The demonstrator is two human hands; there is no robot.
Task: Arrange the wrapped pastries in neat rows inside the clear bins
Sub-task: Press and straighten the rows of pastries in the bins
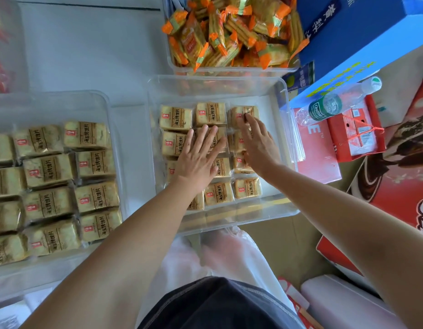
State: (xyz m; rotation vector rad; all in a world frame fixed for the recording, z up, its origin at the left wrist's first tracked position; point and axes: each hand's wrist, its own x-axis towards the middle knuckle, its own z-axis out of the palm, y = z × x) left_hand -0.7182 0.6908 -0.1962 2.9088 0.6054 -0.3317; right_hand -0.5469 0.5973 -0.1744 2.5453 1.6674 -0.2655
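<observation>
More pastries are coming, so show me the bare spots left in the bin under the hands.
Bare floor in the centre bin: a strip between the right column of wrapped pastries and the right wall, and another between the far row and far wall. Elsewhere it is packed, left hand and right hand flat on top.
</observation>
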